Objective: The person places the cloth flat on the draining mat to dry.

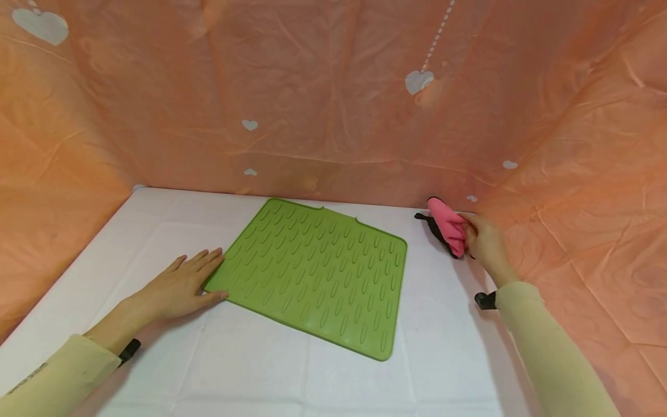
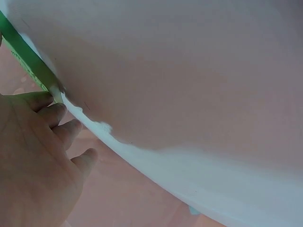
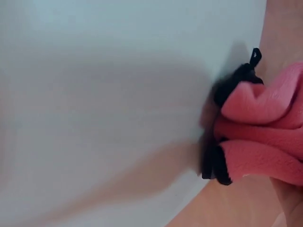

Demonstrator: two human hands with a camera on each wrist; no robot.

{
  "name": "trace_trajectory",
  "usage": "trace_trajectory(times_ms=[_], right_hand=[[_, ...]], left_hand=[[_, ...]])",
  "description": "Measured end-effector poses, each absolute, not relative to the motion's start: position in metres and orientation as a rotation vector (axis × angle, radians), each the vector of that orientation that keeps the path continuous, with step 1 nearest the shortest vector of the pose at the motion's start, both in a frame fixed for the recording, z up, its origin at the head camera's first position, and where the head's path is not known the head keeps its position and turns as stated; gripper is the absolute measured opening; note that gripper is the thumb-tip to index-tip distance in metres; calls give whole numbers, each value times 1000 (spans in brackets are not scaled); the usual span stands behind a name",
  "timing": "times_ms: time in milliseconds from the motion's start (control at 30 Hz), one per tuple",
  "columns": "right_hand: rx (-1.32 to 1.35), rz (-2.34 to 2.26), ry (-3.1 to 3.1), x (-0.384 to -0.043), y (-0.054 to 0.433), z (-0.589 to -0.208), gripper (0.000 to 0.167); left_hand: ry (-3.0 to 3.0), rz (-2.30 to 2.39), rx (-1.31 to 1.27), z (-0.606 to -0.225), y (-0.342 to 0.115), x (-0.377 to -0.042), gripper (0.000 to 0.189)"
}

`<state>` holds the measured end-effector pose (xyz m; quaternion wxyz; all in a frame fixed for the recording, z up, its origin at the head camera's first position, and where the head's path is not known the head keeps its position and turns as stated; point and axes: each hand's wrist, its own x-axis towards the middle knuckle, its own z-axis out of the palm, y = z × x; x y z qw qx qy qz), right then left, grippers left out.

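The left hand (image 1: 179, 288), fingers extended, touches the green mat (image 1: 318, 275) stretching toward the white table (image 1: 250, 376)'s far edge, while by the far right corner the right hand (image 1: 486, 243) pinches a pink cloth (image 1: 446, 221), its black tag (image 3: 255, 56)'s unreadable mark visible only from the right wrist.

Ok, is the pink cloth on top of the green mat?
No, the pink cloth is off to the right of the green mat, with white table showing between them.

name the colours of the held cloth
The cloth is pink and black, clearest in the right wrist view.
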<state>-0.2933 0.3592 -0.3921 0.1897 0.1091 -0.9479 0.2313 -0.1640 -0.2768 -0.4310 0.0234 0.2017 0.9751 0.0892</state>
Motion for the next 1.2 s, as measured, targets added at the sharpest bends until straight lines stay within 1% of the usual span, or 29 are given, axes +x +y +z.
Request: trace_trajectory(times_ms=[300, 533, 667, 933, 1200], right_hand=[[194, 724, -2515, -292, 357, -379, 34], [183, 777, -2351, -291, 348, -366, 29], [220, 803, -2281, -289, 342, -358, 25], [244, 852, -2206, -286, 317, -335, 24], [387, 936, -2109, -282, 282, -318, 23]], left_hand=[[3017, 275, 626, -432, -277, -165, 93], [3011, 280, 621, -430, -276, -164, 93], [3009, 281, 625, -429, -276, -164, 93], [3005, 282, 628, -426, -275, -164, 93], [3006, 267, 640, -426, -276, -164, 93]])
